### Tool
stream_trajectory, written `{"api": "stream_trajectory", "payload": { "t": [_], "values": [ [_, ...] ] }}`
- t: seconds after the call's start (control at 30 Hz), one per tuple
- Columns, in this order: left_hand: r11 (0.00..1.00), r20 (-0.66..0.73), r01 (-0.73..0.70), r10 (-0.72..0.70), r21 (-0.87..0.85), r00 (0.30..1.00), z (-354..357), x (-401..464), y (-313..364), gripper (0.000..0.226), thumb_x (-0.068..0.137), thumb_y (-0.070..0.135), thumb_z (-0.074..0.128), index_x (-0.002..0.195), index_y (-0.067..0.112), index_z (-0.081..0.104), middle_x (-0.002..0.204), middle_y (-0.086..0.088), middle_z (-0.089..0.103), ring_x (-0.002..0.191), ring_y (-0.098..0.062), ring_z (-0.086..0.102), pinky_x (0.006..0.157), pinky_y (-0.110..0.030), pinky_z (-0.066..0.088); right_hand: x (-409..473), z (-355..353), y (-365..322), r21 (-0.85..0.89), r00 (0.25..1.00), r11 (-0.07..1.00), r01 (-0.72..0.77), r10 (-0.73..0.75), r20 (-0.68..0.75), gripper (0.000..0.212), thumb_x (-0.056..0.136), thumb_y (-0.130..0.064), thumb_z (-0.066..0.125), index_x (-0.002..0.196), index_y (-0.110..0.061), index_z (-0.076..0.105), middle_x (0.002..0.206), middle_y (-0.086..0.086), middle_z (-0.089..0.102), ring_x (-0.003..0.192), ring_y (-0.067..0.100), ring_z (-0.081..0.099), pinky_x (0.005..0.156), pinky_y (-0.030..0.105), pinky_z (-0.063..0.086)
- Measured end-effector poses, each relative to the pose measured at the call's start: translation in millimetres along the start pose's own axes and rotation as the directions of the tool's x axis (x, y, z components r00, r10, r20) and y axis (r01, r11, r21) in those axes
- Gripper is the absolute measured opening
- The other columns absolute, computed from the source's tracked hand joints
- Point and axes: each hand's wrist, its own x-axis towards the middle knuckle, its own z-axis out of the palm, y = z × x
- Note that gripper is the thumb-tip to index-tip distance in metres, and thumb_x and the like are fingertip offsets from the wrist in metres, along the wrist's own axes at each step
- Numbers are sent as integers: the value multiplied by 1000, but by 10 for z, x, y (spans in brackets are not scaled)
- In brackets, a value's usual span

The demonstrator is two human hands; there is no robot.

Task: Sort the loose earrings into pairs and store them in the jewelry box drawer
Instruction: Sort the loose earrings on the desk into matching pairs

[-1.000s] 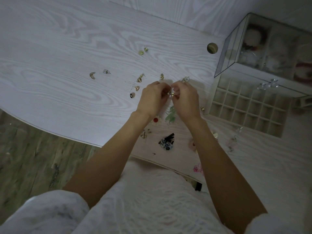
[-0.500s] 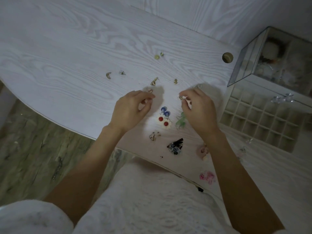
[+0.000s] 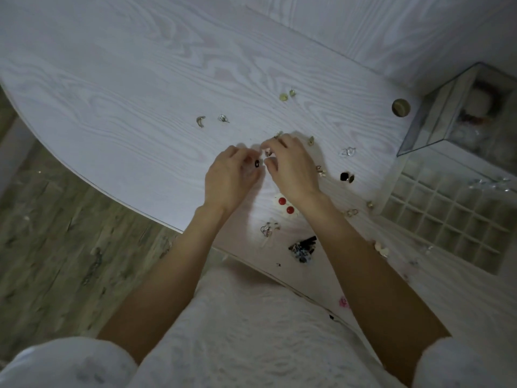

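Observation:
Many loose earrings lie scattered on the white wood-grain table. My left hand has its fingers curled and pinches a small black earring at the fingertips. Just to its right, my right hand pinches a small pale gold earring. The two hands almost touch. The jewelry box drawer, a pulled-out grid of small square cells, sits at the right. A red-dot flower pair lies under my right wrist, and a black square pair lies to the right of that hand.
A glass-walled jewelry box stands above the drawer at the far right. A round cable hole is beside it. A crescent earring, a silver stud and yellow discs lie farther back. The table's curved edge runs left of my arms.
My hands parted half a second ago and have come together again, farther left on the table. The view has shifted, showing more earrings near the drawer.

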Motion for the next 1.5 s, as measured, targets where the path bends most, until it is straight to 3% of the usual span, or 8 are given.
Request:
{"api": "stream_trajectory", "payload": {
  "t": [0.37,0.47,0.63,0.8,1.1,1.17,1.37,1.5],
  "values": [
    [996,22,-60,62,-65,998,-102,64,-100,22,81,27,67,103,20,64,92,4,63,80,-9,55,70,-24,43,-47,-50,20,34,997,999,37,-35,-66,22,89,-13,59,111,-7,63,102,11,60,93,23,58,75,30,50],
    [992,-104,-68,57,-109,993,-257,71,-219,18,83,17,59,99,18,67,88,2,66,76,-12,58,69,-28,47,-38,45,-109,53,999,998,43,-42,-12,22,91,-16,58,110,-7,63,102,10,61,83,22,62,71,34,53],
    [999,-190,39,-35,16,981,-401,329,-470,26,83,18,61,109,16,63,108,-5,62,100,-24,51,78,-18,32,22,163,-140,56,999,998,4,-6,52,19,89,-9,59,108,-7,62,109,10,60,92,25,61,76,38,54],
    [992,-147,108,-115,-59,982,-367,540,-539,29,82,19,63,111,18,63,113,-8,56,103,-24,54,87,-23,39,53,150,-74,97,1000,995,-17,17,-2,13,87,-3,58,99,-6,65,99,10,62,86,23,61,72,38,54],
    [988,-48,-153,154,37,987,-283,845,-19,20,87,28,57,104,22,65,110,2,59,74,-16,60,66,-28,44,60,-67,141,193,994,978,-81,93,-55,16,84,1,60,94,-8,68,89,3,61,76,6,50,65,11,41],
    [974,-15,-221,222,39,975,-241,974,84,23,87,28,58,108,21,64,113,1,58,73,-16,59,66,-27,42,34,-100,189,212,990,971,-107,125,-70,16,84,1,59,93,-8,69,88,3,61,75,9,51,65,14,44],
    [956,66,-217,208,199,976,40,1400,429,31,88,33,55,115,18,60,119,-5,54,112,-23,46,79,-32,42,-19,-140,314,265,968,947,-182,220,-121,17,84,-1,57,91,-11,70,88,1,66,77,8,56,70,22,48],
    [970,109,-163,145,180,983,144,1491,472,22,88,31,54,101,19,67,113,-6,56,112,-25,44,81,-32,41,-33,-150,313,291,959,937,-192,242,-149,18,85,-1,57,92,-11,70,89,1,68,79,8,59,71,22,50]
  ]
}}
